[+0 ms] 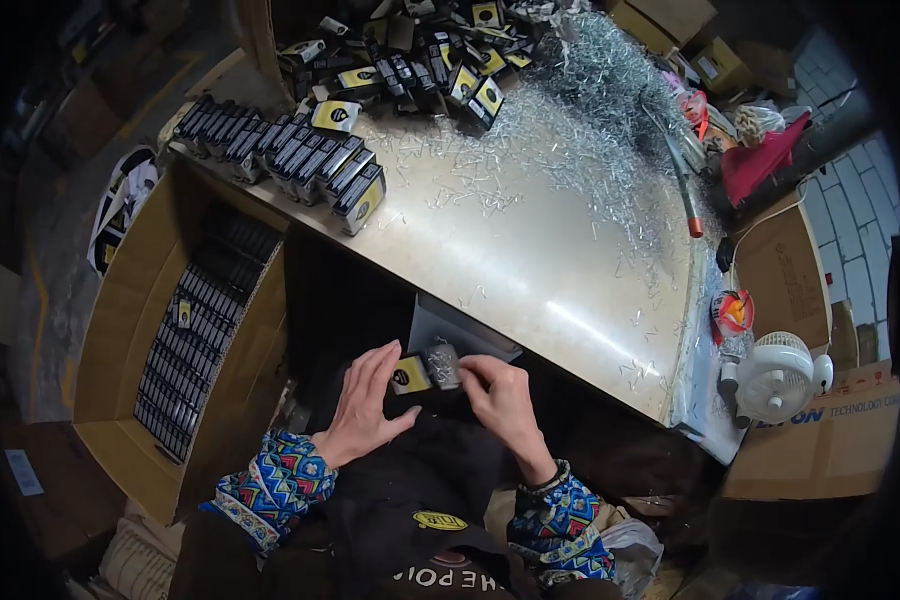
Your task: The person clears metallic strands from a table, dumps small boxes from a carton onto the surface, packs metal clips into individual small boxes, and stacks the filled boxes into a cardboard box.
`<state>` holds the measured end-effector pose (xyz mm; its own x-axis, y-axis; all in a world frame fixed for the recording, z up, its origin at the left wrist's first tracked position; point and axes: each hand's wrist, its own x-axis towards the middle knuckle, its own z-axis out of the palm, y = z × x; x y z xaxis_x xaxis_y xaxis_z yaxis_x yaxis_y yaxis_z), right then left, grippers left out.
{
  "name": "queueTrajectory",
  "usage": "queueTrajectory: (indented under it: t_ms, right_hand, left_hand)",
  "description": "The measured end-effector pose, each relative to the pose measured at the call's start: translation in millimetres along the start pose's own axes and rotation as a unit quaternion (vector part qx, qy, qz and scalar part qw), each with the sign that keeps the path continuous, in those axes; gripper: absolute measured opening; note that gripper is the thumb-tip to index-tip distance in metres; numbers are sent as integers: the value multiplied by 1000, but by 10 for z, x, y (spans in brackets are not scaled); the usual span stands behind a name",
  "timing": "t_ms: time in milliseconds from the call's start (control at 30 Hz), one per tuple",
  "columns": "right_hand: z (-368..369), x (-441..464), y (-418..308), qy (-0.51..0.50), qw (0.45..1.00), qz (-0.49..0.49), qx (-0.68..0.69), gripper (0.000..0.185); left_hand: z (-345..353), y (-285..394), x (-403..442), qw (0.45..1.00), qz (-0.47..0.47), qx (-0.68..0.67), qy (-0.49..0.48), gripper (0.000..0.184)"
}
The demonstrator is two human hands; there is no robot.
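Observation:
Above my lap is a small black-and-yellow box [410, 376]. At its right end shows a greyish clump of small metal pieces [442, 366], perhaps in a clear wrapper; I cannot tell. My right hand [500, 400] pinches the outer edge of this clump with thumb and index finger. My left hand [363, 405] is at the left end of the box, its fingers stretched out along the edge and its thumb held apart below. Whether the left fingertips bear on the box is unclear. A grey panel [460, 328] juts from under the table just beyond.
On the table [530, 290] stand rows of small boxes [315, 160], with jumbled boxes [400, 70] behind and a heap of thin metal pieces [610, 90]. A large carton [120, 400] packed with boxes sits left. A white fan [778, 378] stands right.

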<state>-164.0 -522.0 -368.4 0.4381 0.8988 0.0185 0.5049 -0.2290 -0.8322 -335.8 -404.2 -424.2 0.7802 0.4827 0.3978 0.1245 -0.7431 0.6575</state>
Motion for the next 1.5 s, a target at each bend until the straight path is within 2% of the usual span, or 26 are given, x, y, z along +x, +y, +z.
queueTrajectory:
  t_ms: [100, 133, 267, 467, 633, 767, 800, 933, 967, 1133, 1267, 1500]
  right_hand:
    - [-97, 42, -81, -49, 995, 82, 2, 21]
    - [-95, 54, -77, -47, 996, 79, 0, 21]
    - [9, 88, -18, 137, 983, -125, -8, 25]
    - [10, 57, -35, 83, 982, -171, -23, 28]
    - [93, -51, -19, 130, 982, -132, 31, 28]
    - [286, 26, -171, 196, 978, -63, 33, 28]
    - [278, 12, -154, 198, 978, -64, 33, 28]
    - [255, -46, -1, 221, 967, -98, 84, 24]
    - [269, -42, -14, 218, 967, -99, 84, 24]
    - [364, -115, -165, 156, 972, -15, 172, 21]
    - [324, -101, -241, 116, 916, 99, 370, 21]
    - [385, -91, -269, 167, 938, 105, 285, 22]
  left_hand:
    - [-60, 20, 146, 998, -4, 31, -57, 79]
    - [-58, 26, 166, 998, -2, 32, -54, 79]
    - [-40, 53, 213, 992, -99, -34, -68, 77]
    - [5, 120, 262, 990, -116, -79, -33, 76]
    - [4, 224, 347, 989, -92, -106, 34, 75]
    - [39, 230, 376, 998, 45, -17, 32, 74]
    - [29, 233, 367, 998, 47, -17, 32, 74]
    - [-60, 229, 322, 997, -63, -52, 13, 74]
    - [-55, 224, 318, 996, -65, -52, 15, 74]
    - [13, 237, 345, 1000, -7, -5, -9, 70]
    - [-51, 391, 406, 991, -128, -24, 9, 62]
    - [5, 342, 352, 994, -103, 6, -25, 59]
